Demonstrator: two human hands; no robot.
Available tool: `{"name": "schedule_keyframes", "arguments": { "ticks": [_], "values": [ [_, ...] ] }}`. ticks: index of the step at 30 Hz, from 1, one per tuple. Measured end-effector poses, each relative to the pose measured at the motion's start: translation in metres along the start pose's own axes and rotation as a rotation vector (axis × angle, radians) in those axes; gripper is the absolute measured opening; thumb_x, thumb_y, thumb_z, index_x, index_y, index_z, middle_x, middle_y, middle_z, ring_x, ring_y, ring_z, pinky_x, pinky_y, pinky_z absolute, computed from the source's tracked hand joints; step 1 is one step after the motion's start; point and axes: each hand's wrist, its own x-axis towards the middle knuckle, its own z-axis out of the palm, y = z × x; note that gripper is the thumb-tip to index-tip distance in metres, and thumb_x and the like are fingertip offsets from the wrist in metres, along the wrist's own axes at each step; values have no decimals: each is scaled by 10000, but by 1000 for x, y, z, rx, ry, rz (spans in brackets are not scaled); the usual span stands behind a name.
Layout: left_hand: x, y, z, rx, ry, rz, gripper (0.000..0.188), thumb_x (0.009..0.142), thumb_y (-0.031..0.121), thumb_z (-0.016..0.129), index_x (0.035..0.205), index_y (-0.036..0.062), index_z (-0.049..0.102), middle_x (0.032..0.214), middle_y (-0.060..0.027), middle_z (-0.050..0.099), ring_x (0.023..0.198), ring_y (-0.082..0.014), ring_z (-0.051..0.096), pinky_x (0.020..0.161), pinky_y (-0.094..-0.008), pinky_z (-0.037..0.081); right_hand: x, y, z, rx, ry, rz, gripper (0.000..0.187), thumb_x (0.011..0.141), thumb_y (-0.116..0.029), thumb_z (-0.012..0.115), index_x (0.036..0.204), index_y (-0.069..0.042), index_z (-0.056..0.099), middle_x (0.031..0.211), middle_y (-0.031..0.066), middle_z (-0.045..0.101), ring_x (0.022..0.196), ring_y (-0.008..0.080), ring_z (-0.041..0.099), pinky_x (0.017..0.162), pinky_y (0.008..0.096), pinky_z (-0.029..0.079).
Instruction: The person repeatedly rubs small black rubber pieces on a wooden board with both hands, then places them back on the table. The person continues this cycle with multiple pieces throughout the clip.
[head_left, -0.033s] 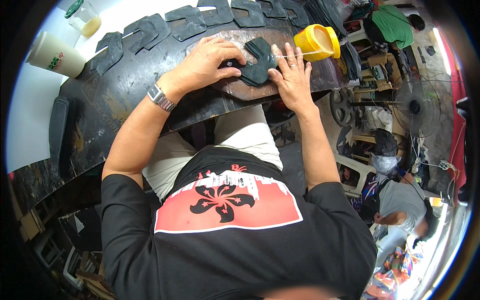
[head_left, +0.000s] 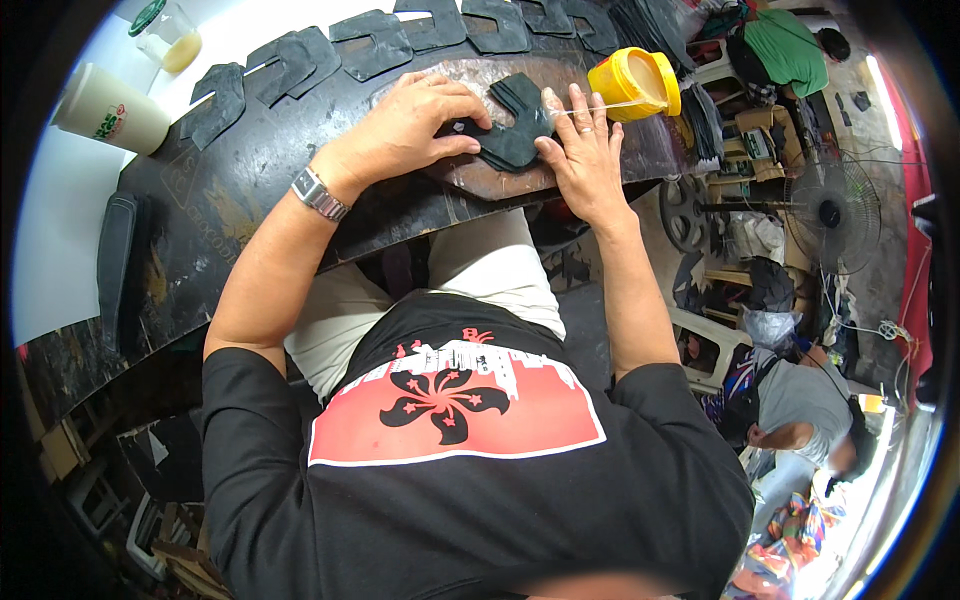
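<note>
In the head view, a stack of black notched sheets [head_left: 516, 150] lies on a brown board [head_left: 490, 186] between the hands. The left hand [head_left: 425, 122] curls its fingers at the stack's left edge; whether it pinches is unclear. The right hand [head_left: 588, 160] is spread, thumb at the right edge. The sheets look light and bendable, likely to slide apart; the outer edges seem the best hold. A yellow tub [head_left: 612, 88] of cream-coloured paste crowds the right fingertips; similar black pieces [head_left: 372, 48] line the far side.
</note>
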Motion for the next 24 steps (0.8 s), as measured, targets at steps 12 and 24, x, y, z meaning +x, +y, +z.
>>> {"name": "schedule_keyframes", "arguments": {
  "ticks": [12,24],
  "values": [
    [2,-8,-3,20,-4,-10,249,897,216,757,1130,130,738,1225,-50,709,1222,-267,602,1125,-449,366,-22,-33,-5,37,-112,-222,668,1001,-666,428,1593,-359,375,1727,115,97,1580,403,-5,1174,733,-31],
    [3,-6,-1,12,5,1,256,875,189,764,1121,124,740,1228,-51,702,1206,-263,598,1096,-434,386,31,-3,-20,624,15,-31,797,1061,-663,131,1400,-165,652,1641,135,365,1560,355,196,1241,579,49]
  ]
}}
